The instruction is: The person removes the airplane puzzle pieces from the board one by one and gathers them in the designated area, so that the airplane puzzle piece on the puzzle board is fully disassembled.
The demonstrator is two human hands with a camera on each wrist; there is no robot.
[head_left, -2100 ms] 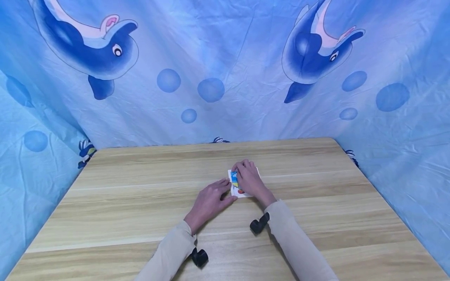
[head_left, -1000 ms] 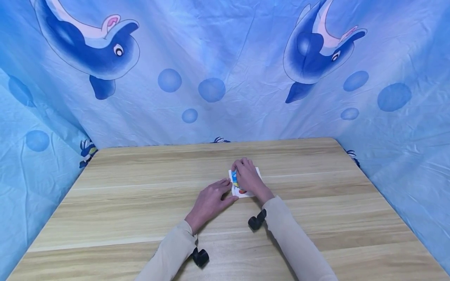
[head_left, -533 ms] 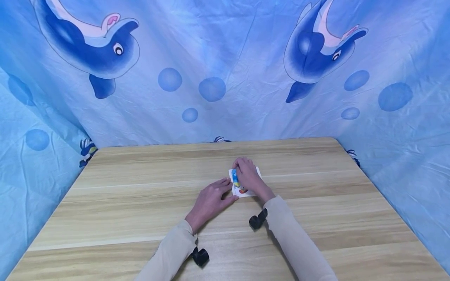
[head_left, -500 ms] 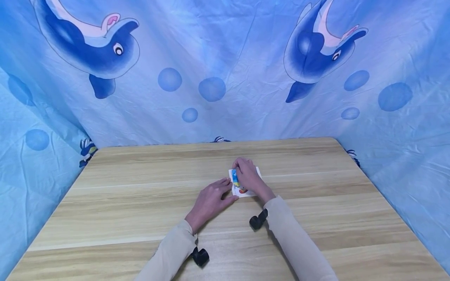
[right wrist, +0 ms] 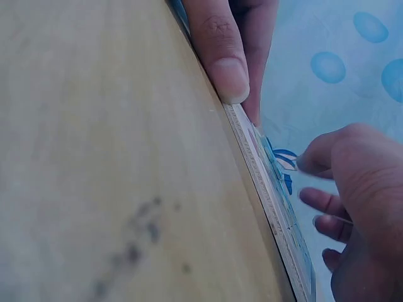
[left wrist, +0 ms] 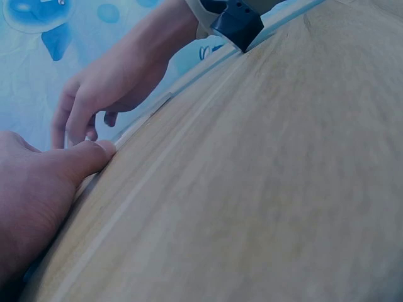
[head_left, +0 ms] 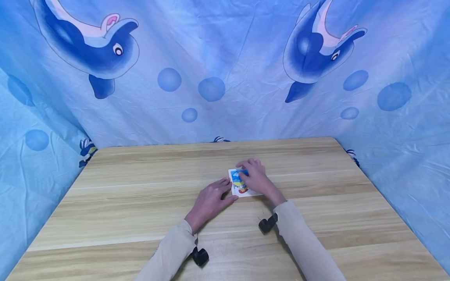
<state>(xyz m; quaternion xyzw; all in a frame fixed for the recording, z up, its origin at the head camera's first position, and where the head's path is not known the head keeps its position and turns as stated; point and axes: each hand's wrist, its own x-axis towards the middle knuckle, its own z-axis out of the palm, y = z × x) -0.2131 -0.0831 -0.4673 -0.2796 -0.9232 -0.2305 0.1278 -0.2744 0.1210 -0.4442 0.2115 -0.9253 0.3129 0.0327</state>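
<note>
A small flat board with a white border and a blue, yellow and red picture lies on the wooden table. My left hand rests at its left side, fingertips at the left edge and thumb at the near left corner. In the right wrist view, the left thumb presses the corner of the board, whose layered edge and thin seams in the picture show. My right hand is over the board's right part, hiding it. Its fingers bend loosely, and in the right wrist view they stand apart from the board; I see nothing clearly held.
The wooden table reaches back to a blue cloth printed with dolphins and bubbles, which also hangs at both sides. Black wrist cameras sit at both beige sleeves.
My right hand has shifted right and its fingers have loosened, uncovering more of the picture. The left hand and the board have stayed in place.
</note>
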